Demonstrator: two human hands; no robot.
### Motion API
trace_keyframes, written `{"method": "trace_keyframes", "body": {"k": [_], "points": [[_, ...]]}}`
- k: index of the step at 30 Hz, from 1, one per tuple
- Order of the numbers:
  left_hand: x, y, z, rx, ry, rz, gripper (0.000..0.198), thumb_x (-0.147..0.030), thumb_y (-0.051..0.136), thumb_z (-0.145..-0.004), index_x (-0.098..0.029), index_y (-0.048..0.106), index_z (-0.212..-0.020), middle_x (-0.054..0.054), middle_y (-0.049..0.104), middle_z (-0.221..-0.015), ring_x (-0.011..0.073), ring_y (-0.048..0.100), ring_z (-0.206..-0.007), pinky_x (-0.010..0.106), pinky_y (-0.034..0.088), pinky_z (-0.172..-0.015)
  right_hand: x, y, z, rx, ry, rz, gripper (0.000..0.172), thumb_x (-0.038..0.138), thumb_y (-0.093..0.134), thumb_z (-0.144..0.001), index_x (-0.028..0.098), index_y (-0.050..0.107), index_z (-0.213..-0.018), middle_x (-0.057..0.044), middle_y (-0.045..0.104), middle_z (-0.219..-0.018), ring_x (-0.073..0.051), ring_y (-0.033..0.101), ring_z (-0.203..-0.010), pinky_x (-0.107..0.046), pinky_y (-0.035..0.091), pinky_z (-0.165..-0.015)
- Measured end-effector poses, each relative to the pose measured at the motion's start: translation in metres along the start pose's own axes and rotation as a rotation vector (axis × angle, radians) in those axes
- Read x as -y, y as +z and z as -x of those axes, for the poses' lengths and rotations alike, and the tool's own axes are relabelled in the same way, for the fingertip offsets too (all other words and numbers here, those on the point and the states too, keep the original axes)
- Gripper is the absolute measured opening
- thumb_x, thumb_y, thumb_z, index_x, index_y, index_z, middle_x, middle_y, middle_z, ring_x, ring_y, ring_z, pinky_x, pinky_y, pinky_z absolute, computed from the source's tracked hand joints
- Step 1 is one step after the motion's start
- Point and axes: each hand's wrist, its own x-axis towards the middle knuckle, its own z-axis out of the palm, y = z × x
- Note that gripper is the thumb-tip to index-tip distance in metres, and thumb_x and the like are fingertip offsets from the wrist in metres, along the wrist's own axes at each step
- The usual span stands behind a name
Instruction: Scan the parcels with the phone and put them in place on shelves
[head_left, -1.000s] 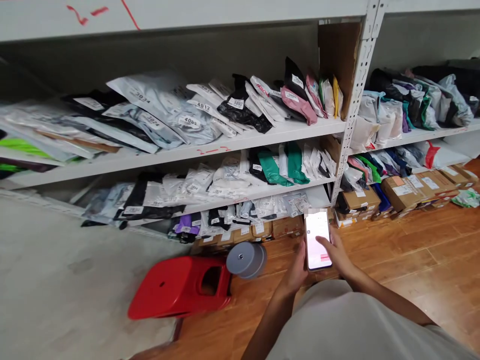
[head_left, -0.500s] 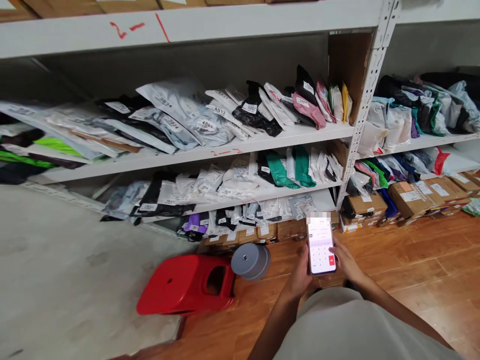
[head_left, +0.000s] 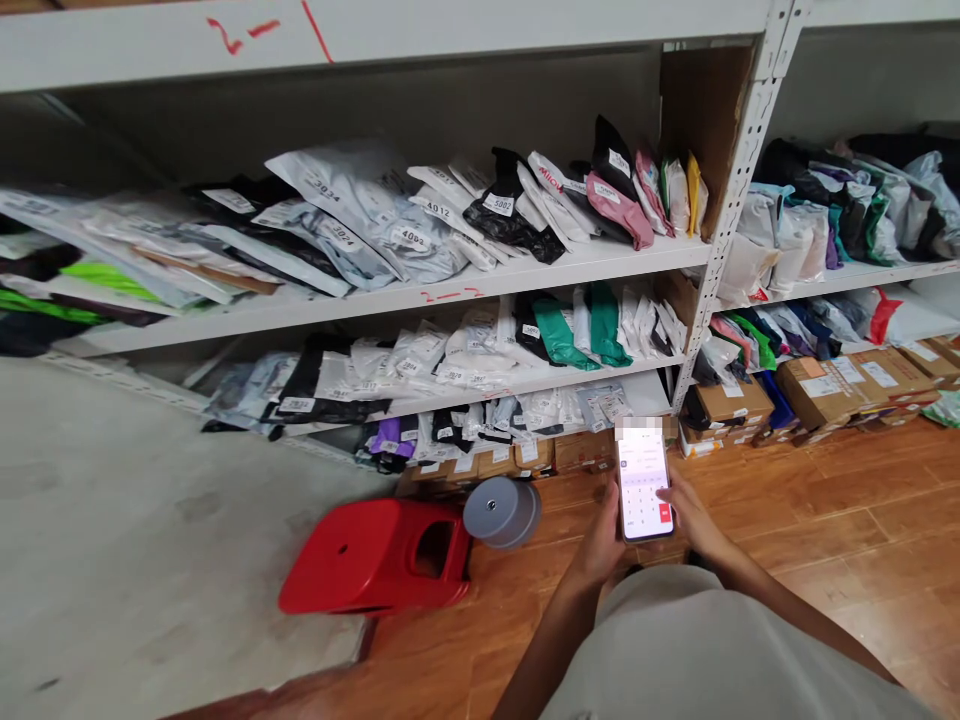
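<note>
I hold a phone (head_left: 643,480) upright in front of me, its lit screen showing a keypad with a red button. My left hand (head_left: 600,540) wraps round the phone's left edge and lower back. My right hand (head_left: 686,512) grips its right edge, with the thumb resting on the screen. Both forearms rise from the bottom of the view, past my light-grey clothing (head_left: 712,650).
White metal shelves (head_left: 480,290) hold many labelled parcel bags in white, black, green and pink. Cardboard boxes (head_left: 825,385) lie on the wooden floor at the right. A red plastic stool (head_left: 375,555) and a grey round object (head_left: 501,510) sit on the floor to the left. A grey surface (head_left: 150,540) fills the lower left.
The phone screen changed from a mostly white page to a keypad. My right thumb moved on the screen. The view shifted slightly.
</note>
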Motion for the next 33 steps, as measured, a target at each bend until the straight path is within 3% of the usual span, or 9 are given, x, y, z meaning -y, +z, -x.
{"method": "trace_keyframes", "body": {"k": [6, 10, 14, 20, 23, 28, 31, 33], "points": [[0.002, 0.002, -0.001, -0.023, 0.041, -0.038, 0.093, -0.079, 0.065, -0.079, -0.032, 0.042, -0.156, 0.014, 0.060, -0.147, 0.0370, 0.063, -0.122, 0.047, 0.064, -0.082, -0.003, 0.008, 0.003, -0.065, -0.042, 0.054, 0.047, 0.039, 0.080, -0.071, 0.026, 0.067, -0.114, -0.006, 0.077, -0.113, -0.031, 0.070, -0.104, -0.047, 0.054, -0.097], [0.002, 0.002, -0.002, -0.030, 0.051, -0.052, 0.095, -0.078, 0.066, -0.078, -0.032, 0.040, -0.157, 0.014, 0.059, -0.148, 0.0374, 0.063, -0.122, 0.043, 0.065, -0.074, -0.001, -0.001, 0.006, 0.015, -0.044, 0.077, 0.051, 0.038, 0.078, -0.074, 0.026, 0.065, -0.122, -0.007, 0.074, -0.123, -0.032, 0.067, -0.114, -0.048, 0.050, -0.104], [0.002, -0.001, -0.002, -0.003, 0.018, -0.009, 0.088, -0.072, 0.068, -0.081, -0.029, 0.045, -0.153, 0.015, 0.064, -0.141, 0.0352, 0.067, -0.114, 0.034, 0.063, -0.061, 0.003, -0.011, 0.009, 0.158, -0.074, 0.091, 0.067, 0.029, 0.078, -0.068, 0.029, 0.060, -0.133, -0.006, 0.070, -0.132, -0.031, 0.063, -0.121, -0.047, 0.049, -0.107], [0.001, 0.004, -0.003, -0.020, 0.050, -0.015, 0.098, -0.072, 0.072, -0.076, -0.033, 0.034, -0.158, 0.013, 0.062, -0.143, 0.0351, 0.066, -0.115, 0.034, 0.064, -0.061, 0.008, -0.001, 0.008, 0.021, -0.034, 0.083, 0.047, 0.041, 0.069, -0.080, 0.027, 0.066, -0.125, -0.006, 0.073, -0.125, -0.030, 0.064, -0.118, -0.045, 0.049, -0.106], [-0.001, 0.004, -0.003, -0.011, 0.034, 0.009, 0.098, -0.069, 0.072, -0.078, -0.031, 0.032, -0.159, 0.013, 0.064, -0.140, 0.0363, 0.065, -0.116, 0.038, 0.065, -0.064, 0.009, -0.001, 0.008, 0.038, 0.011, 0.022, 0.053, 0.036, 0.069, -0.072, 0.027, 0.067, -0.125, -0.005, 0.074, -0.124, -0.031, 0.064, -0.117, -0.045, 0.051, -0.101], [-0.007, 0.004, 0.001, 0.038, 0.020, 0.049, 0.090, -0.047, 0.073, -0.073, -0.032, 0.039, -0.154, 0.010, 0.063, -0.142, 0.0360, 0.065, -0.116, 0.045, 0.065, -0.074, 0.008, -0.007, 0.007, 0.044, 0.051, -0.005, 0.058, 0.031, 0.064, -0.068, 0.027, 0.067, -0.125, -0.004, 0.074, -0.124, -0.032, 0.064, -0.117, -0.046, 0.050, -0.101], [-0.013, 0.007, 0.003, 0.030, 0.021, 0.031, 0.095, -0.026, 0.065, -0.062, -0.033, 0.042, -0.153, 0.008, 0.059, -0.147, 0.0354, 0.063, -0.121, 0.045, 0.064, -0.082, 0.008, -0.007, 0.006, 0.032, 0.039, -0.011, 0.057, 0.032, 0.064, -0.067, 0.026, 0.068, -0.124, -0.004, 0.074, -0.125, -0.032, 0.062, -0.120, -0.046, 0.048, -0.103], [-0.017, 0.010, 0.004, 0.013, 0.014, 0.002, 0.099, -0.021, 0.061, -0.057, -0.033, 0.042, -0.154, 0.007, 0.057, -0.150, 0.0353, 0.062, -0.122, 0.044, 0.063, -0.083, 0.009, -0.006, 0.005, 0.032, 0.036, -0.009, 0.056, 0.033, 0.064, -0.067, 0.026, 0.068, -0.123, -0.005, 0.074, -0.123, -0.033, 0.062, -0.120, -0.046, 0.049, -0.103]]}}
